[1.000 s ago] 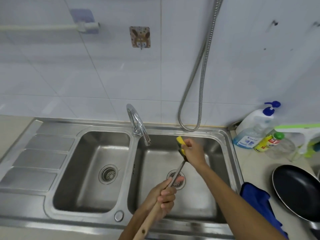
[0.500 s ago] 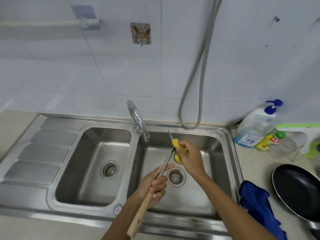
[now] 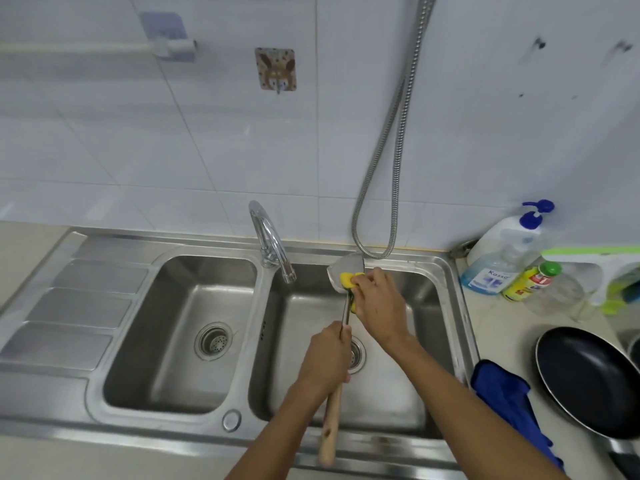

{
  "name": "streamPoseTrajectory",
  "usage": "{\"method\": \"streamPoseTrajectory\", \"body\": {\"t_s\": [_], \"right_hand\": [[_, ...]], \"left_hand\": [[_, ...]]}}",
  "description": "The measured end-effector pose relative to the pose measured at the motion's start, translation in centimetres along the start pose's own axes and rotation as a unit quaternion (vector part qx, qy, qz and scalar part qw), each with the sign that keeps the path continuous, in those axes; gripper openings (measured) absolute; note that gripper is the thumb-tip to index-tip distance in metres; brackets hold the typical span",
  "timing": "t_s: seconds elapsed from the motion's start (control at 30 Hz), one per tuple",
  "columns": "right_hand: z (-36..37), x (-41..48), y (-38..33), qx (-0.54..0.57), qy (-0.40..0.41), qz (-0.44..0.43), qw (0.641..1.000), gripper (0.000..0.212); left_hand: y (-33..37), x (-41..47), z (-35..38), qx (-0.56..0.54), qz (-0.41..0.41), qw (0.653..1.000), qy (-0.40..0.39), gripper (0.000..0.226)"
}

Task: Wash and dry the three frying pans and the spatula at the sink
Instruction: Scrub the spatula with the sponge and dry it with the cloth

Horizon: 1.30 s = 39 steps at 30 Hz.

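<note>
My left hand [image 3: 327, 355] grips the spatula [image 3: 329, 420] by its wooden handle over the right sink basin [image 3: 433, 282]. The metal blade [image 3: 348, 265] points up and away, near the back rim. My right hand [image 3: 379, 303] presses a yellow sponge [image 3: 347, 279] against the blade. A black frying pan [image 3: 588, 379] lies on the counter at the right edge. The rim of another pan [image 3: 635, 351] shows behind it, mostly cut off.
The tap [image 3: 273, 247] arches over the divider between the two basins. A metal shower hose [image 3: 388, 161] hangs on the tiled wall. A blue cloth [image 3: 509, 400] lies beside the sink. Soap bottles [image 3: 502, 258] and a green-and-white squeegee [image 3: 602, 268] stand at the back right.
The spatula has turned so its blade faces me, and my right hand with the sponge has slid up the shaft onto the blade. The camera has tilted slightly.
</note>
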State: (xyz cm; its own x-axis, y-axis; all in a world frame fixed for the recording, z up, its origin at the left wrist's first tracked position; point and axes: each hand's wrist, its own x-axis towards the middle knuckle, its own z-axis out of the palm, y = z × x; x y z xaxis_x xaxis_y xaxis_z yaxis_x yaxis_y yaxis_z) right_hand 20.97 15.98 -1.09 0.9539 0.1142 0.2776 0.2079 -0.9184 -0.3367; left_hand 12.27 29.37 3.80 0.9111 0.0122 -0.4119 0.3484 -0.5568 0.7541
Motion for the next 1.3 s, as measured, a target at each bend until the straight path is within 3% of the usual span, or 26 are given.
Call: {"method": "streamPoseTrajectory", "body": {"t_s": [0.13,0.33,0.5,0.53,0.63,0.7,0.9,1.13,1.23,1.3], "right_hand": [[1.1,0.4,-0.1,-0.033,-0.083,0.030,0.996,0.015],[2.4,0.3,3.8,-0.073,-0.176,0.110,0.976,0.029],[3.3,-4.2,1.1,-0.054,-0.179,-0.030,0.982,0.025],[3.7,-4.3,1.6,-0.044,-0.179,-0.002,0.983,0.024],[3.5,-3.1,4.9,0.018,-0.129,0.207,0.970,0.014],[2.5,-2.6,7.6,0.035,-0.092,0.266,0.959,0.011],[-2.4,-2.9,16.3,-0.040,-0.010,0.329,0.944,0.018],[-4.4,-5.6,20.4,-0.097,-0.051,0.394,0.912,0.034],[-3.7,-5.9,17.4,-0.109,0.006,0.334,0.936,0.036],[-2.7,-6.6,12.9,-0.046,0.007,0.249,0.967,0.021]], "left_hand": [[-1.6,-0.5,0.7,0.156,0.037,0.986,0.046,0.032],[-3.8,-2.2,1.4,0.182,0.033,0.983,0.007,0.030],[-3.6,-2.1,1.5,0.165,0.032,0.986,0.002,0.030],[-3.7,-2.0,1.6,0.169,0.036,0.985,-0.003,0.030],[-4.1,-2.5,1.1,0.163,0.026,0.986,-0.026,0.029],[-5.0,-2.5,0.9,0.122,0.016,0.992,-0.033,0.029],[-5.8,-1.3,1.1,0.052,-0.046,0.997,-0.042,0.027],[-4.1,-1.9,3.2,-0.015,-0.065,0.996,-0.066,0.019],[-3.8,-1.6,3.3,-0.029,-0.075,0.996,-0.041,0.020],[-3.5,-1.2,3.2,-0.033,-0.081,0.996,-0.023,0.021]]}}
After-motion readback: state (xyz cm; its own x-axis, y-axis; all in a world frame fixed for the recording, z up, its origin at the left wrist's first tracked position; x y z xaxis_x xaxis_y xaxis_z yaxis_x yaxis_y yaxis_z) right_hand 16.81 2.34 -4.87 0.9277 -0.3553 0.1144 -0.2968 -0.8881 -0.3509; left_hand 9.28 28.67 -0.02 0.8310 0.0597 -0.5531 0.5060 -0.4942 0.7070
